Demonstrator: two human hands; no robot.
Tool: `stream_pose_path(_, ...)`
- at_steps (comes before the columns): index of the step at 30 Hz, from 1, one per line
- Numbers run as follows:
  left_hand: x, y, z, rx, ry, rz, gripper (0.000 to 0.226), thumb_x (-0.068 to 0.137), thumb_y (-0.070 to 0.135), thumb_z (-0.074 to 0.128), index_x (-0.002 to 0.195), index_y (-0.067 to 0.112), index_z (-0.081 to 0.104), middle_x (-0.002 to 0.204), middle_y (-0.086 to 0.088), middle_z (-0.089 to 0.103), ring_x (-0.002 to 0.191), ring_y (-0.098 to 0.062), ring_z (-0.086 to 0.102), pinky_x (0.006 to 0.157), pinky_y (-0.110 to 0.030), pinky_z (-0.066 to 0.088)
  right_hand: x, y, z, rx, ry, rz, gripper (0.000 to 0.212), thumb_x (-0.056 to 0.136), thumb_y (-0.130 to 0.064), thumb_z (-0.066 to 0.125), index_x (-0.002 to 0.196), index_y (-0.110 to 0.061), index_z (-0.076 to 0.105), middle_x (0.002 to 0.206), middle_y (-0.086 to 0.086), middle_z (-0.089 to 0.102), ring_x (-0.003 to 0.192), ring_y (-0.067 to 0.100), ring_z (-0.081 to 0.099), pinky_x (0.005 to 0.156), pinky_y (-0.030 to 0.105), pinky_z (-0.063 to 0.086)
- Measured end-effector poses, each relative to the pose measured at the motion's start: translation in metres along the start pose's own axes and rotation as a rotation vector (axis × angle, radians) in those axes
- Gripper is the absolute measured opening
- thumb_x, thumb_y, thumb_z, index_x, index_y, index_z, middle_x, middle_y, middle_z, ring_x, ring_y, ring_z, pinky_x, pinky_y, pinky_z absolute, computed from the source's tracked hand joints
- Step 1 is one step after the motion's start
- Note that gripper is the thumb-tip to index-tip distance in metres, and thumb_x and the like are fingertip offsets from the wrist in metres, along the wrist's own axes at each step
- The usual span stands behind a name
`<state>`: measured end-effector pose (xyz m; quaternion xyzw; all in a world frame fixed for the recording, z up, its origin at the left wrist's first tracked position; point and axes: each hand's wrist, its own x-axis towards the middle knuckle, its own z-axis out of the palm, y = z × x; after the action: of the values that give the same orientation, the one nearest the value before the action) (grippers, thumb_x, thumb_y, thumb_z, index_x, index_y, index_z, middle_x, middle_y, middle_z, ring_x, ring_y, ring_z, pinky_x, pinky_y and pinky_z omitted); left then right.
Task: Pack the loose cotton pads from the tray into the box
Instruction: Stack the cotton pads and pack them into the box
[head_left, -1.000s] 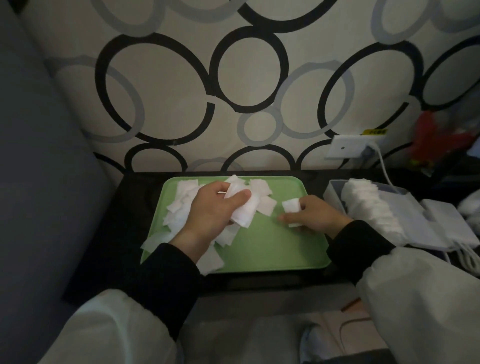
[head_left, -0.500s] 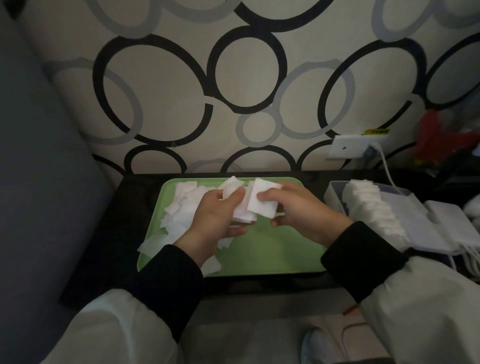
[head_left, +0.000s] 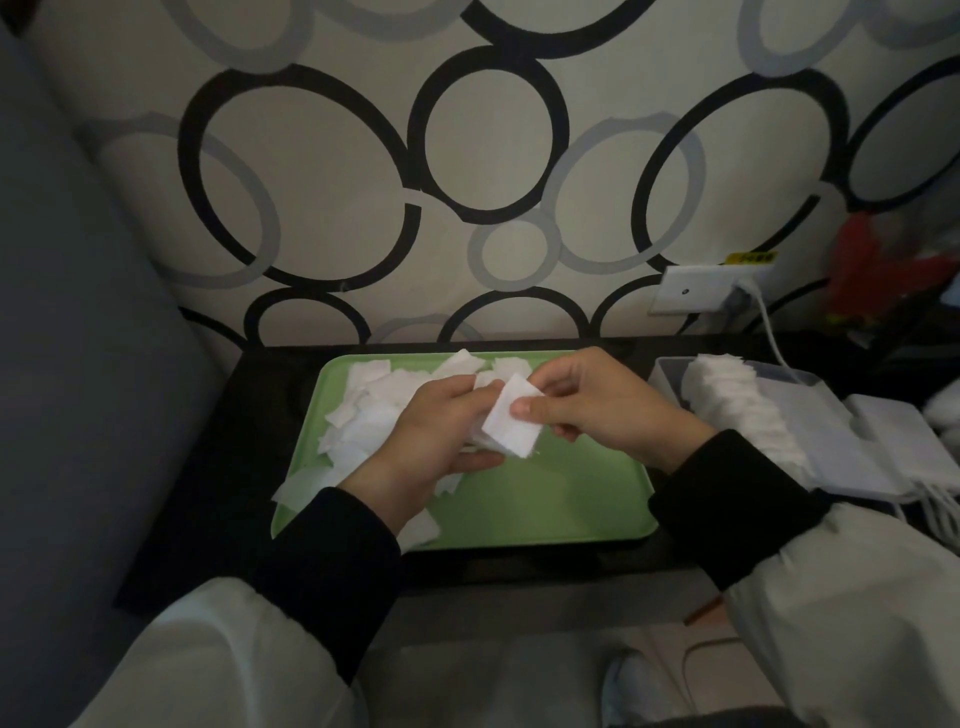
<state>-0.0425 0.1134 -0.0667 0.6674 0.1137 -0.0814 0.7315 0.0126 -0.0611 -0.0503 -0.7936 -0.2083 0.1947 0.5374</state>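
As a person gathers cotton pads over a green tray, the right hand (head_left: 597, 410) has its grip closed on a single square pad (head_left: 511, 428), thumb on top and fingers curled beneath. It lays the pad against the small stack (head_left: 477, 440) that the left hand (head_left: 436, 436) clasps with curled fingers. A second ago the right hand lay low on the tray (head_left: 582, 499), picking the pad up; it has since risen to meet the left. The stack thus grows by one, though this batch appears yet to travel to the box. A heap of loose pads (head_left: 374, 410) remains on the tray's left half, partly under the left wrist. The box (head_left: 667, 374), just right of the tray on the dark worktop (head_left: 234, 467), already holds a packed row of pads (head_left: 737, 410).
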Motion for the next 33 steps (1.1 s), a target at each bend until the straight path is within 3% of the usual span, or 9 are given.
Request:
stream_pose_path(6,0.000,-0.001,0.001,0.055,-0.014,0.000,0.021,0.096,0.028,0.060,0.107,0.015,0.073,0.107,-0.010,0.073,0.095,-0.021,0.071,0.069,-0.032,0.060,0.001,0.001,0.001,-0.126,0.032,-0.012,0.022,0.078,-0.017,0.082,0.085,0.002,0.073,0.068,0.012,0.064,0.050,0.007,0.050,0.049,0.017,0.040)
stream_pose_path(10,-0.002,0.000,0.003,0.123,-0.033,0.000,0.021,0.097,0.029,0.059,0.106,0.014,0.072,0.101,-0.007,0.073,0.089,-0.017,0.070,0.068,-0.030,0.059,0.004,0.003,0.001,-0.222,0.060,0.016,0.029,0.071,-0.024,0.088,0.078,-0.001,0.072,0.069,0.017,0.067,0.056,0.014,0.054,0.054,0.026,0.043)
stream_pose_path(15,0.000,0.001,0.004,0.136,-0.076,-0.012,0.032,0.092,0.043,0.064,0.111,0.018,0.071,0.107,-0.007,0.074,0.098,-0.022,0.072,0.077,-0.035,0.061,0.005,0.005,0.001,-0.301,0.157,0.009,0.030,0.066,-0.029,0.090,0.063,-0.013,0.065,0.054,-0.010,0.056,0.045,-0.003,0.045,0.051,0.017,0.036)
stream_pose_path(18,-0.001,-0.002,0.003,0.181,-0.117,0.077,0.033,0.085,0.027,0.076,0.115,0.013,0.068,0.104,-0.004,0.076,0.098,-0.021,0.073,0.090,-0.043,0.059,0.005,0.008,0.000,-0.298,0.213,-0.016,0.033,0.069,-0.029,0.088,0.062,-0.009,0.063,0.052,-0.011,0.052,0.044,-0.002,0.042,0.048,0.014,0.033)
stream_pose_path(22,0.008,-0.006,-0.003,0.135,0.030,0.080,0.030,0.084,0.014,0.077,0.112,0.019,0.067,0.106,-0.004,0.075,0.098,-0.024,0.072,0.087,-0.047,0.060,0.008,0.019,-0.007,-0.167,0.269,0.012,0.032,0.082,-0.031,0.079,0.063,-0.010,0.064,0.053,-0.005,0.052,0.048,0.005,0.044,0.052,0.017,0.039)
stream_pose_path(26,0.015,-0.003,-0.010,-0.024,0.218,0.098,0.020,0.087,0.017,0.074,0.105,0.022,0.066,0.106,-0.003,0.071,0.091,-0.017,0.069,0.066,-0.024,0.058,0.022,0.057,-0.025,-0.217,0.481,0.131,0.013,0.089,-0.018,0.069,0.075,-0.018,0.071,0.076,-0.002,0.068,0.068,0.013,0.061,0.070,0.034,0.051)
stream_pose_path(29,0.018,-0.001,-0.012,-0.109,0.301,0.110,0.020,0.089,0.017,0.072,0.107,0.017,0.066,0.107,-0.005,0.069,0.090,-0.017,0.067,0.066,-0.024,0.055,0.030,0.071,-0.026,-0.383,0.452,0.213,0.012,0.092,-0.018,0.063,0.096,-0.017,0.075,0.099,-0.001,0.073,0.097,0.019,0.066,0.093,0.037,0.052)
stream_pose_path(31,0.020,-0.001,-0.010,-0.107,0.308,0.113,0.023,0.089,0.018,0.072,0.111,0.014,0.066,0.107,-0.005,0.069,0.091,-0.018,0.067,0.068,-0.025,0.055,0.036,0.071,-0.018,-0.477,0.389,0.225,0.016,0.093,-0.024,0.063,0.104,-0.016,0.072,0.104,-0.002,0.070,0.103,0.019,0.064,0.095,0.032,0.049)
stream_pose_path(33,0.021,-0.001,-0.008,-0.105,0.289,0.117,0.019,0.089,0.017,0.072,0.107,0.017,0.066,0.106,-0.005,0.070,0.089,-0.017,0.067,0.065,-0.024,0.055,0.045,0.071,-0.008,-0.558,0.321,0.271,0.034,0.090,-0.039,0.066,0.116,-0.017,0.067,0.110,-0.002,0.063,0.106,0.019,0.061,0.096,0.033,0.048)
